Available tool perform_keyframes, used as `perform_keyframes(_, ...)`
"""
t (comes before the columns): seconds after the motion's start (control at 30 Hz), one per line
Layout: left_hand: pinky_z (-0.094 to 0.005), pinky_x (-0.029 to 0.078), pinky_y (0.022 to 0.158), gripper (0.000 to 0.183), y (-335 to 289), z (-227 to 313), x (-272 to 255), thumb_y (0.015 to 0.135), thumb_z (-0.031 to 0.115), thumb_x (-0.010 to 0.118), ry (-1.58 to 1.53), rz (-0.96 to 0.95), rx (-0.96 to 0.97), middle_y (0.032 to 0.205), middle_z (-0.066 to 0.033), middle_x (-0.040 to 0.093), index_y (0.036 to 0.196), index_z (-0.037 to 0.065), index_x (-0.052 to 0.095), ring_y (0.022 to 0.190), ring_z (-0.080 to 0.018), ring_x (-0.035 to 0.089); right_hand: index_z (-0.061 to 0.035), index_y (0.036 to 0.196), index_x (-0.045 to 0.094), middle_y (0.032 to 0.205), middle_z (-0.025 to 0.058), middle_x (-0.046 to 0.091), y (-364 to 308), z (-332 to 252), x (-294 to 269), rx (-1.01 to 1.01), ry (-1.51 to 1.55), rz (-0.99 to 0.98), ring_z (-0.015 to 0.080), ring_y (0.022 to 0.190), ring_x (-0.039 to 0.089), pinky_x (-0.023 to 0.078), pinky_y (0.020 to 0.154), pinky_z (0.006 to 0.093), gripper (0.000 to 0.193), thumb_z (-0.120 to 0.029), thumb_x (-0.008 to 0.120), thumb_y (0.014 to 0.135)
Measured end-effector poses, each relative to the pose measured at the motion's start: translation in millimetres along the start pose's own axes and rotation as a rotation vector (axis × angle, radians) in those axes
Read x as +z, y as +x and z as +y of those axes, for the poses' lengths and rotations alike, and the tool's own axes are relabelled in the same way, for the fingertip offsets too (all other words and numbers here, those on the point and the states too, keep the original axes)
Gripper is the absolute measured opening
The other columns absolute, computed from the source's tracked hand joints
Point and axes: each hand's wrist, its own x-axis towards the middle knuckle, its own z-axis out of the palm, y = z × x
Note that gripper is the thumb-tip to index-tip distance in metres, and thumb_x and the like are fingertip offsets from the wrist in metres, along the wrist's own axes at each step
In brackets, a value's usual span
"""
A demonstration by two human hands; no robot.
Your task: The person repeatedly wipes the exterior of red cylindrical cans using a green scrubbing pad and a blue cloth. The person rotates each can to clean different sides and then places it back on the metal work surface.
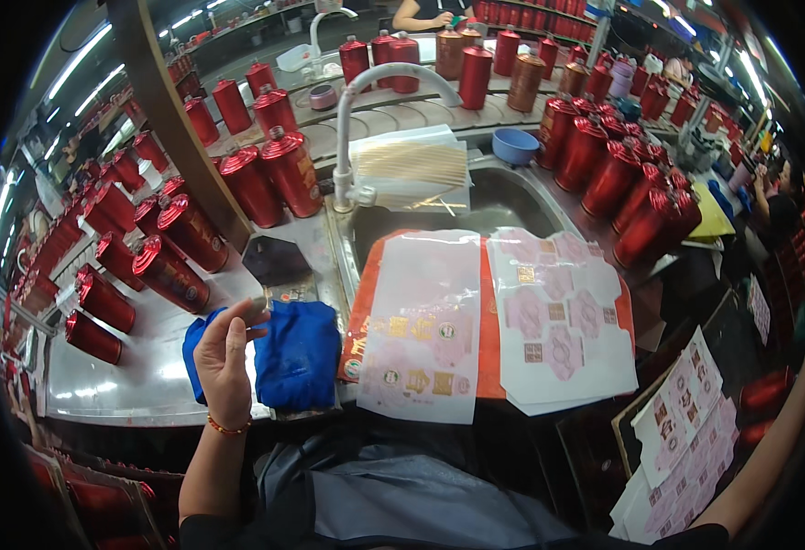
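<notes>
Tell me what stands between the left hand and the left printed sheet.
The blue cloth lies between the left hand and the printed sheet, then a strip of red backing; nothing upright visibly blocks the gap.

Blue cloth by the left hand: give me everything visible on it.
The cloth is deep blue, soft-looking fabric, bunched flat with creases and loose folds. It lies near the front edge of the metal worktop, left of the white printed sheets. The left hand covers some of its left part in view; whether they touch is unclear.
</notes>
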Motion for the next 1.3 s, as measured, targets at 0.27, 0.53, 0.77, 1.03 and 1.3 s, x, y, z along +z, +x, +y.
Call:
perform_keyframes(0.27, -0.0265, 0.057, 0.078, 0.021, -4, -83, -23, 0.101, 0.005, 0.063, -0.092, 0.199, 0.033, 0.099, -0.0128, 0.074, 0.12, -0.004, 0.067, 0.084, -0.017, 0.072, 0.0003, 0.096, 0.073, 0.071, 0.0016, 0.064, -95, -426, -153, -0.82, 1.045, -0.063, 0.0075, 0.065, 0.053, 0.038, 0.057, 0.0282, 0.036, -0.032, 0.059, 0.104)
perform_keyframes(0.53, -0.0396, 0.057, 0.083, 0.034, 17, -100, -37, 0.084, 0.006, 0.074, 0.684, -0.01, 0.542, 0.108, -0.0173, 0.072, 0.117, 0.001, 0.071, 0.093, -0.0344, 0.07, -0.004, 0.095, 0.077, 0.091, 0.0182, 0.074, -88, -781, -190, -1.257, 0.694, 0.054, 0.0348, 0.091, 0.072, 0.057, 0.082, 0.0459, 0.046, -0.049, 0.072, 0.084)
perform_keyframes(0.77, -0.0357, 0.06, 0.08, 0.029, 15, -110, -41, 0.085, 0.009, 0.071, 0.628, -0.107, 0.568, 0.108, -0.0139, 0.073, 0.113, 0.005, 0.074, 0.098, -0.0292, 0.071, -0.0066, 0.122, 0.071, 0.118, 0.02, 0.071, -85, -936, -145, -0.894, 0.287, -0.529, 0.0333, 0.101, 0.072, 0.056, 0.085, 0.048, 0.053, -0.051, 0.055, 0.098)
perform_keyframes(1.03, -0.0359, 0.06, 0.079, 0.035, 13, -108, -40, 0.079, 0.007, 0.072, 0.551, -0.156, 0.597, 0.107, -0.0108, 0.072, 0.114, 0.006, 0.074, 0.098, -0.0294, 0.071, -0.009, 0.124, 0.072, 0.129, 0.0162, 0.068, -88, -926, -120, -1.023, 0.249, -0.145, 0.0359, 0.121, 0.065, 0.055, 0.096, 0.0467, 0.037, -0.018, 0.067, 0.089)
perform_keyframes(1.3, -0.0399, 0.046, 0.101, 0.039, 33, -75, -41, 0.085, 0.012, 0.07, 0.35, -0.064, 0.357, 0.13, -0.0233, 0.063, 0.122, -0.001, 0.069, 0.116, -0.0345, 0.061, -0.0003, 0.112, 0.058, 0.095, 0.0203, 0.068, -91, -727, -256, -1.024, 0.836, 0.218, 0.0232, 0.093, 0.068, 0.053, 0.084, 0.0386, 0.032, -0.027, 0.065, 0.095)
